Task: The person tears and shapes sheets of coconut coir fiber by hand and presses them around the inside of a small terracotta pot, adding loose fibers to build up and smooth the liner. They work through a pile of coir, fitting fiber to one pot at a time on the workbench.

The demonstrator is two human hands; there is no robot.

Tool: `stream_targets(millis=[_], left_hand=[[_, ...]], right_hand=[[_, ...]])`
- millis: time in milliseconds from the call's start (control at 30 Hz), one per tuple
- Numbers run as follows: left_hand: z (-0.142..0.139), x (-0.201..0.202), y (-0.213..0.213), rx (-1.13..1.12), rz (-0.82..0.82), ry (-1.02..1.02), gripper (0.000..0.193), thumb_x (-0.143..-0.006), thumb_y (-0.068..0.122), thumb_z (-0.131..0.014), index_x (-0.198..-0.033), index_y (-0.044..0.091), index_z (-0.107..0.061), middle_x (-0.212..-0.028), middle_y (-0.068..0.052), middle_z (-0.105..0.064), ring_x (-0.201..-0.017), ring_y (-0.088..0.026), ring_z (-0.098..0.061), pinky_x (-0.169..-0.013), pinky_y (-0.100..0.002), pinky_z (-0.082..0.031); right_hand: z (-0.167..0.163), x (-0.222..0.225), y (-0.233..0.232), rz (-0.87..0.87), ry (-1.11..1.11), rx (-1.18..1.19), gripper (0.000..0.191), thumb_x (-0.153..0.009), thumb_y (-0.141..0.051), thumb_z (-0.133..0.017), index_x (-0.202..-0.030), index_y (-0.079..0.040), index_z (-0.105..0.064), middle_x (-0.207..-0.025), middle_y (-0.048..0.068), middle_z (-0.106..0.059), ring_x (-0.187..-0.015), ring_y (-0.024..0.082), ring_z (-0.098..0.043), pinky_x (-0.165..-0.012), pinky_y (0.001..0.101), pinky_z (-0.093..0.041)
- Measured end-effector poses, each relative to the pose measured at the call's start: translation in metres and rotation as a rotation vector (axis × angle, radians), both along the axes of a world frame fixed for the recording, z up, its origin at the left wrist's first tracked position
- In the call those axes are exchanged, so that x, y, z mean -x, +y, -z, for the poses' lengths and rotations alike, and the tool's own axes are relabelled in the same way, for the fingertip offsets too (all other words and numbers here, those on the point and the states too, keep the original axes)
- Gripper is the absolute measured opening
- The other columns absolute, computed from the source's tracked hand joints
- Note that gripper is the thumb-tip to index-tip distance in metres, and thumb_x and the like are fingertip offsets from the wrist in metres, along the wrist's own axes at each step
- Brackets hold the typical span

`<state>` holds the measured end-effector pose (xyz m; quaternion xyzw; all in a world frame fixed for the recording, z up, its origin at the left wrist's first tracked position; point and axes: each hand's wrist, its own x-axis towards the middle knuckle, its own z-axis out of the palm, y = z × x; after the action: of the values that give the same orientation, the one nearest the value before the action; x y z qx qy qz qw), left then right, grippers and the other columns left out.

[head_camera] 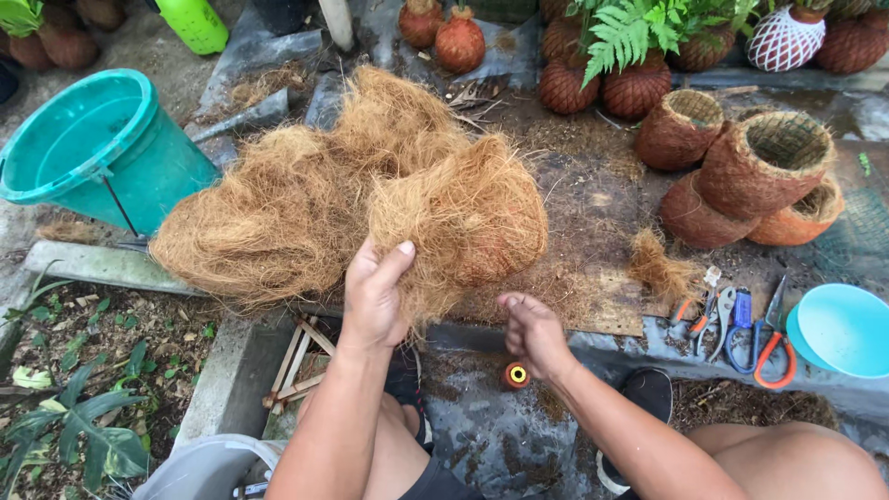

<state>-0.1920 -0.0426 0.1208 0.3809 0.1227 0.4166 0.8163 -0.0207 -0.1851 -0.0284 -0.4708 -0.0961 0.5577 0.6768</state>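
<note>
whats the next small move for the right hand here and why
Probably draw the right hand up toward the fibre ball, to wind on thread. The left hand grips the ball's lower edge, the right hand's fingers are pinched just below it, and an orange spool sits underneath. No thread is visible.

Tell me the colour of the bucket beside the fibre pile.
Teal green, inside and out; the bucket shows clearly in the head view, tilted at upper left.

A dark ground sheet (519, 444) bears a coir fibre heap (306, 204), woven coir pots (741, 176), scissors (773, 338) and an orange thread spool (516, 375).
</note>
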Motion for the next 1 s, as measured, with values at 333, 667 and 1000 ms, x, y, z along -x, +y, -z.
stream_targets(millis=[333,667,1000], left_hand=[[0.004,-0.008,-0.018,-0.614,-0.103,0.353,0.059,-0.102,0.002,-0.049,-0.157,-0.004,-0.028,-0.149,-0.016,-0.054,-0.138,-0.025,-0.052,-0.118,-0.037,-0.038],[-0.01,0.006,-0.046,-1.268,0.223,1.04,0.077,-0.087,0.003,-0.059,-0.156,-0.001,-0.025,-0.097,-0.027,-0.069,-0.097,-0.042,-0.065,-0.091,-0.05,-0.049],[-0.014,0.028,-0.049,-0.41,0.637,0.4,0.063,-0.092,0.004,-0.059,-0.153,-0.007,-0.042,-0.145,-0.017,-0.061,-0.134,-0.023,-0.056,-0.115,-0.037,-0.04]], right_hand=[[-0.083,0.037,-0.04,-0.423,-1.804,-0.105,0.021,-0.091,-0.011,-0.066,-0.111,-0.004,-0.068,-0.076,0.012,-0.069,-0.064,0.032,-0.07,-0.057,0.0442,-0.057],[-0.246,-0.089,-0.058,-0.253,-2.262,-0.231,0.033,-0.078,-0.009,-0.072,-0.11,-0.017,-0.067,-0.077,0.005,-0.06,-0.057,0.027,-0.061,-0.048,0.0396,-0.05],[-0.134,-0.171,0.001,-0.119,-1.371,0.345,0.023,-0.103,-0.023,-0.058,-0.115,-0.013,-0.075,-0.121,0.002,-0.073,-0.114,0.018,-0.064,-0.098,0.0398,-0.049]])
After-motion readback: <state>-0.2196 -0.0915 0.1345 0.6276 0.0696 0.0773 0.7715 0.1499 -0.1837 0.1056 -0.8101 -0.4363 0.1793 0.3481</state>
